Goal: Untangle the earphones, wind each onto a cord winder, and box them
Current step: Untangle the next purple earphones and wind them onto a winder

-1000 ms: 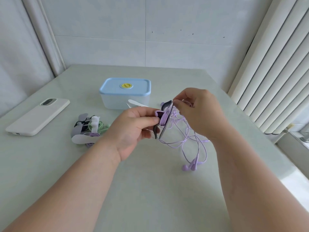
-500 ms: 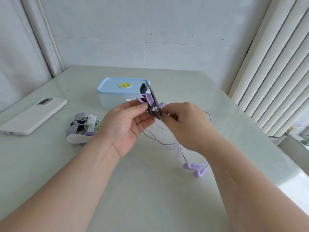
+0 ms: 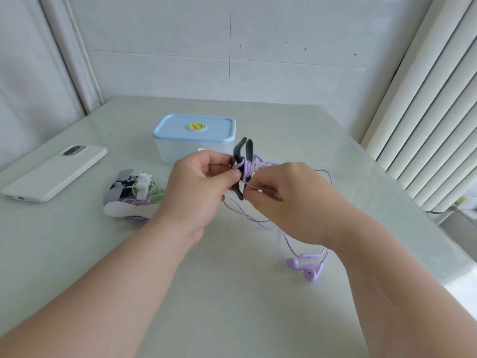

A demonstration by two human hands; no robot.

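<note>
Above the table's middle, my left hand (image 3: 204,184) pinches a dark grey cord winder (image 3: 244,153) with several turns of purple cord around its waist. My right hand (image 3: 286,197) pinches the purple earphone cord (image 3: 258,218) just right of the winder. The loose cord loops down under my right wrist to two purple earbuds (image 3: 307,270) lying on the table. A clear box with a closed blue lid (image 3: 195,127) stands behind the hands. To the left lies a pile of wound earphones (image 3: 134,195) on white and grey winders, with green, purple and black cords.
A white phone (image 3: 55,171) lies face down at the left of the pale table (image 3: 232,306). A ribbed white radiator (image 3: 426,112) runs along the right side, and tiled walls close the back and left.
The winder went from the table-side of my hands up in front of the box. My right hand dropped lower and closer to the winder, and the hanging cord got shorter.
</note>
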